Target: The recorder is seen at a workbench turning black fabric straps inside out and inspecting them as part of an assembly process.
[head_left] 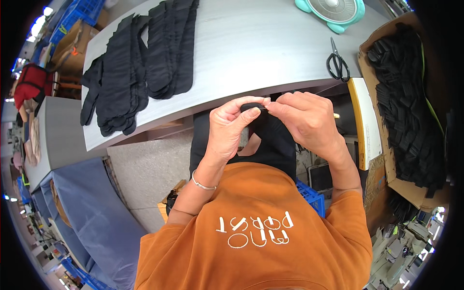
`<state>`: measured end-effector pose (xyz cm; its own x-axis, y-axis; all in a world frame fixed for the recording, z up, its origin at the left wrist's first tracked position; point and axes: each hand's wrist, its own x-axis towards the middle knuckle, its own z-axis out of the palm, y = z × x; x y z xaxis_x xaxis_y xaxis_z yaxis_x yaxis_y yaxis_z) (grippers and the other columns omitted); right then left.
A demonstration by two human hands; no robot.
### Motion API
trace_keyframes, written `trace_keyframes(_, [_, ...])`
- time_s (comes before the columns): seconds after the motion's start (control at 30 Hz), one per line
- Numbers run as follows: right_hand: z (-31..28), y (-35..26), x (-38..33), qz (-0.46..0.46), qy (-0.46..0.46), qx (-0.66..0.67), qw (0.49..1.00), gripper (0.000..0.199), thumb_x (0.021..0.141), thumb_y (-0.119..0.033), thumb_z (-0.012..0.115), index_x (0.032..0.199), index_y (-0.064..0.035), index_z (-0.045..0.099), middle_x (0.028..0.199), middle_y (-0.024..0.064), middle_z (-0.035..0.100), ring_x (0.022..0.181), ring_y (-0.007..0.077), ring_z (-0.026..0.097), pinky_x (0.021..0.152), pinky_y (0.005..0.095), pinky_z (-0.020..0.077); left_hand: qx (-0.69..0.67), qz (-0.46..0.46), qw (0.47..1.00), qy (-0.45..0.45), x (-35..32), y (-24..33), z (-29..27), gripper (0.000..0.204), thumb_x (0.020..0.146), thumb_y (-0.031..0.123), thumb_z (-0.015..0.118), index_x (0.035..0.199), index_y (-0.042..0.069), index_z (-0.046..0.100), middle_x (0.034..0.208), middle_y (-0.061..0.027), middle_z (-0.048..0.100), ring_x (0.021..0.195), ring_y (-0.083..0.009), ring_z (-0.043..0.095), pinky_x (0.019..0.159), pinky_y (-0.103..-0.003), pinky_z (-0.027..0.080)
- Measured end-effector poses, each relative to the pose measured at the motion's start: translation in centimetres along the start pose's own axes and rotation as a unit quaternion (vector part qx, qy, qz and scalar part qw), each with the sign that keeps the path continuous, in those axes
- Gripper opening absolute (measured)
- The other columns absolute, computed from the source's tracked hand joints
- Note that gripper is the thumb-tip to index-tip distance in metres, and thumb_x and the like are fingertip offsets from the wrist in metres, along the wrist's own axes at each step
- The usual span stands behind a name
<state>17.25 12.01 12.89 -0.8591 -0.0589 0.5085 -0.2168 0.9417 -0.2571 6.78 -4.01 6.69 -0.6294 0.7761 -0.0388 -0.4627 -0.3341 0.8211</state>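
Note:
Over my lap, just off the table's near edge, my left hand [227,126] is closed on a small piece of black cloth [251,107], gripped between thumb and fingers. The fingertips of my right hand [309,120] are pinched together at the right end of that same cloth, touching the left fingertips. The cloth looks folded or curved; most of it is hidden by the fingers. Whether the right fingertips also hold something thin cannot be made out. Beyond the hands, black-handled scissors [338,65] lie on the grey table [237,53], at its right side.
Two stacks of black cloth strips [121,72] [170,53] lie at the table's left. A teal fan [335,8] stands far right. A cardboard box [390,166] full of black bundles is at my right, beside a white board [366,121]. A blue crate [313,199] sits low by my right arm.

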Motion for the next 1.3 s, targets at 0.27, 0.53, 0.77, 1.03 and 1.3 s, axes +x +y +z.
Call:
trace_keyframes(0.27, [3.7, -0.9, -1.7, 0.058, 0.056, -0.130, 0.988, 0.013, 0.077, -0.004, 0.065, 0.090, -0.0058, 0.067, 0.075, 0.0028, 0.056, 0.062, 0.0189, 0.056, 0.053, 0.0312, 0.0433, 0.047, -0.009, 0.995, 0.090, -0.6, -2.6, 0.3, 0.021, 0.090, 0.002, 0.069, 0.110, -0.005, 0.068, 0.101, -0.0065, 0.071, 0.084, -0.0063, 0.063, 0.076, -0.021, 0.052])
trace_keyframes(0.53, [3.3, 1.4, -1.2, 0.310, 0.075, 0.236, 0.918, 0.030, 0.075, -0.022, 0.083, 0.093, -0.0023, 0.069, 0.076, 0.0038, 0.065, 0.055, 0.0076, 0.049, 0.052, 0.0236, 0.0420, -0.040, 0.005, 0.994, 0.102, 1.4, -1.9, 0.1, 0.024, 0.094, 0.010, 0.066, 0.112, -0.005, 0.058, 0.102, -0.0159, 0.071, 0.087, -0.0162, 0.069, 0.078, -0.026, 0.056])
trace_keyframes(0.77, [5.3, 4.4, -2.9, 0.394, -0.151, 0.445, 0.790, 0.027, 0.083, -0.024, 0.078, 0.073, -0.0008, 0.068, 0.062, -0.0077, 0.051, 0.060, 0.0019, 0.042, 0.052, 0.0234, 0.0359, 0.009, 0.070, 0.995, 0.073, 7.8, -0.9, 0.1, 0.025, 0.093, 0.011, 0.067, 0.108, -0.008, 0.061, 0.097, -0.0164, 0.071, 0.087, -0.0189, 0.068, 0.079, -0.029, 0.055])
trace_keyframes(1.03, [8.7, 4.8, -13.7, 0.515, -0.179, 0.542, 0.639, 0.026, 0.079, -0.021, 0.081, 0.085, 0.0023, 0.072, 0.076, 0.0016, 0.067, 0.067, 0.0063, 0.056, 0.061, 0.0244, 0.0468, 0.086, 0.110, 0.973, 0.183, 18.5, 0.8, -8.9, 0.016, 0.090, 0.006, 0.069, 0.098, -0.007, 0.064, 0.091, -0.0184, 0.071, 0.084, -0.0231, 0.071, 0.076, -0.029, 0.056])
trace_keyframes(1.3, [10.0, 5.0, -12.0, 0.528, -0.084, 0.576, 0.618, 0.021, 0.083, -0.019, 0.078, 0.086, 0.0007, 0.070, 0.078, -0.0014, 0.066, 0.067, 0.0024, 0.055, 0.060, 0.0202, 0.0459, 0.599, 0.370, 0.704, 0.096, 21.2, -4.7, -6.0, 0.071, 0.084, 0.034, 0.075, 0.136, -0.006, 0.047, 0.145, -0.0329, 0.039, 0.143, -0.0416, 0.027, 0.118, -0.049, 0.019])
